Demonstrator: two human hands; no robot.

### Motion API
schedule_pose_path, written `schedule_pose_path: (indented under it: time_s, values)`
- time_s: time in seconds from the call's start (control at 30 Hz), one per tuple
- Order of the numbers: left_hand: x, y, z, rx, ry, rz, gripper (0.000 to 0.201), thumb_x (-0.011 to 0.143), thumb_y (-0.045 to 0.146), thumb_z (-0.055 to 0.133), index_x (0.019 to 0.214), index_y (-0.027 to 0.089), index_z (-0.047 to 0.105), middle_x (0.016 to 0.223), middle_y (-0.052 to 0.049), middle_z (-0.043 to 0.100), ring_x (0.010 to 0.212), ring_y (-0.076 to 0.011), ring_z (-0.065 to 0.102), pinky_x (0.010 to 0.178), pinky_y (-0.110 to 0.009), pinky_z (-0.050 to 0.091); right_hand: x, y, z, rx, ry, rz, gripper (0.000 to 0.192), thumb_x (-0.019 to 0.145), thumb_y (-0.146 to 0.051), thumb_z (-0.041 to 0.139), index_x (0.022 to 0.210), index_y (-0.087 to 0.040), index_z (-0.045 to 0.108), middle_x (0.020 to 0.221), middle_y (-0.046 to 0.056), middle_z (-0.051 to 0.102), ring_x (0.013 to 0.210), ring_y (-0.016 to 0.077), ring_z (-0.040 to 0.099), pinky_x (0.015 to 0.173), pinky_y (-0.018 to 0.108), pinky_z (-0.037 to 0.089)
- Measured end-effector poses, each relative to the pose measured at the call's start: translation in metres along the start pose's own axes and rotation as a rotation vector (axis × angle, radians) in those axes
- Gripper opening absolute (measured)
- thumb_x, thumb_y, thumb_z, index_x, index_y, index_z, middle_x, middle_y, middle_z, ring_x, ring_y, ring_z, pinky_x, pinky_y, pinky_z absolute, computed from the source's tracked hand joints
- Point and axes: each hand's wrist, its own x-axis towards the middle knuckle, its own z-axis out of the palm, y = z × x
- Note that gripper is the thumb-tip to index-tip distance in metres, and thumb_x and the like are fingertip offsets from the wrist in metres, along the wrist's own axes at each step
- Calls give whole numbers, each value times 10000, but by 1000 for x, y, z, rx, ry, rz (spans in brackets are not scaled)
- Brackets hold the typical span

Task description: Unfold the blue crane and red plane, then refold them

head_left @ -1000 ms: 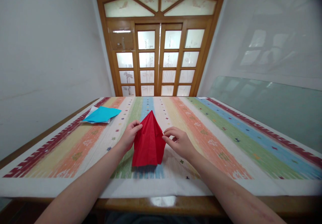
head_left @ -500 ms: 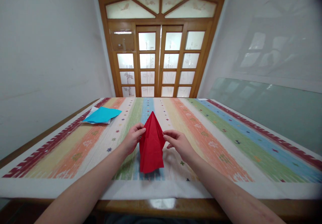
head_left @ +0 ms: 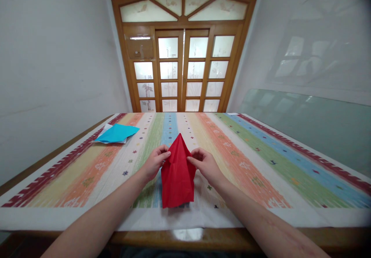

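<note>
A folded sheet of red paper (head_left: 178, 177) stands between my two hands, its pointed tip turned away from me and its wide edge toward me. My left hand (head_left: 156, 160) pinches its left side, thumb on the near face. On the right side, my right hand (head_left: 204, 164) grips the paper between thumb and fingers. Creases run down from the tip. The far face of the paper is hidden, as are the fingertips behind it.
A blue sheet of paper (head_left: 117, 133) lies over white paper on the left of the table. A striped tablecloth (head_left: 232, 173) covers the table. Beyond stand wooden glazed doors (head_left: 182, 68), and a greenish glass panel (head_left: 304, 123) leans along the right wall.
The red paper has widened and turned more of its face toward me, its tip shifting slightly right and nearer. My right hand has closed on its right side.
</note>
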Motion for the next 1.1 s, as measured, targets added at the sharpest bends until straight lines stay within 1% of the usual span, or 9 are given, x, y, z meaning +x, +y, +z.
schedule_pose_path:
  time_s: [0.17, 0.37, 0.43, 0.53, 0.63, 0.7, 0.8, 0.93, 1.1]
  values:
    - [1, -3, 0, 15, 20, -19, 336, 772, 402, 764, 800, 186, 508, 706, 40, 541, 581, -90, 500, 513, -195, 305, 2, 6, -2, -93, 33, -80, 164, 759, -334, 725, 777, -202, 629, 757, 10, 635, 713, 176, 576, 685, 318, 442]
    - [1, -1, 0, 54, 23, -37, 343, 758, 423, 756, 794, 189, 508, 709, 40, 549, 589, -98, 511, 520, -199, 315, 4, 6, -4, -122, 40, -67, 142, 767, -336, 716, 772, -201, 672, 765, 20, 664, 729, 182, 590, 714, 328, 453]
    - [3, 0, -3, 90, 60, -17, 325, 760, 416, 748, 791, 187, 519, 696, 41, 547, 592, -101, 502, 534, -204, 316, 6, 4, -7, -60, 46, -31, 161, 771, -351, 721, 760, -202, 662, 752, 14, 659, 712, 173, 580, 697, 318, 452]
    - [9, 1, -10, 169, 155, 36, 295, 762, 408, 729, 782, 182, 540, 691, 37, 554, 623, -115, 505, 586, -219, 349, 11, 4, -15, 133, 35, 56, 205, 776, -385, 734, 777, -202, 641, 733, -2, 637, 684, 157, 572, 645, 296, 463]
    - [15, 1, -19, 261, 261, 50, 286, 773, 435, 700, 803, 183, 568, 703, 28, 577, 631, -134, 510, 608, -239, 358, 16, 4, -23, 267, 50, 96, 245, 745, -397, 775, 803, -200, 641, 763, -4, 631, 722, 160, 588, 629, 284, 489]
    - [18, 1, -23, 333, 301, 65, 290, 783, 451, 682, 809, 179, 584, 702, 21, 582, 633, -143, 508, 610, -249, 358, 19, 5, -25, 311, 65, 113, 266, 725, -399, 796, 807, -202, 638, 779, -5, 630, 742, 162, 595, 631, 283, 507]
    - [20, 0, -27, 411, 299, 111, 292, 799, 458, 666, 799, 175, 592, 708, 9, 589, 662, -155, 519, 627, -259, 369, 20, 5, -26, 351, 71, 137, 293, 716, -407, 808, 810, -207, 616, 772, -11, 624, 729, 160, 593, 626, 291, 525]
    - [20, 5, -27, 438, 274, 145, 300, 797, 465, 676, 800, 171, 613, 732, -8, 618, 703, -170, 545, 655, -270, 395, 20, 5, -25, 354, 90, 137, 323, 728, -423, 804, 830, -211, 582, 738, -21, 603, 697, 155, 587, 592, 285, 528]
    - [16, 17, -25, 405, 203, 101, 318, 769, 472, 700, 785, 158, 653, 738, -21, 640, 706, -174, 558, 676, -279, 402, 20, 4, -26, 340, 113, 130, 351, 743, -448, 787, 854, -221, 543, 723, -31, 597, 658, 144, 583, 547, 257, 503]
